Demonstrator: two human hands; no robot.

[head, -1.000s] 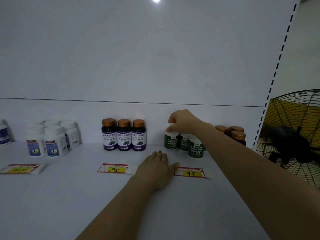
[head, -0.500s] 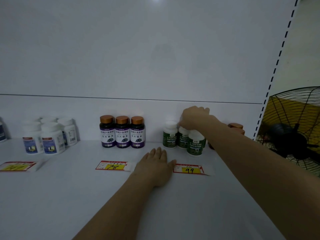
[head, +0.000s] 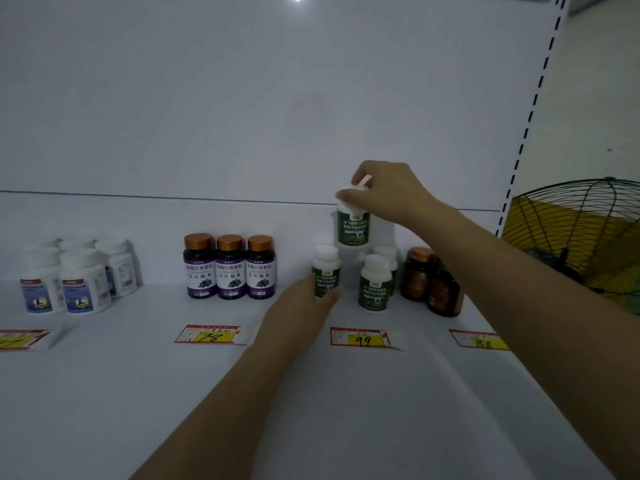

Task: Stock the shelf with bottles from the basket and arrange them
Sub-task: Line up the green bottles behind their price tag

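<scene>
Gripping the white cap from above, my right hand (head: 384, 192) has its fingers curled round the top of the lifted green bottle (head: 353, 227), which hangs upright in the air, clear of the shelf (head: 346, 417) and above its group. My left hand (head: 298, 313) reaches forward and pinches the lower part of the left green bottle (head: 325, 271) between thumb and fingers; that bottle stands on the shelf.

I count four green-labelled bottles with white caps: the two I hold, the front green bottle (head: 375, 287) and the rear green bottle (head: 386, 253) just behind it. Left of them three purple bottles (head: 230, 268) with copper caps stand in a touching row. To the right are two amber bottles (head: 431, 282), close together. Far left is a cluster of white bottles (head: 74, 278) with blue labels, at least four; those at the back blur together. Four price tags (head: 362, 338) lie along the shelf in front of the groups, and a fan (head: 581, 237) stands beyond the shelf's right edge.

Half a second ago my left hand lay flat on the shelf between two tags, and my right rested on the caps with every green bottle standing; now one is raised.
</scene>
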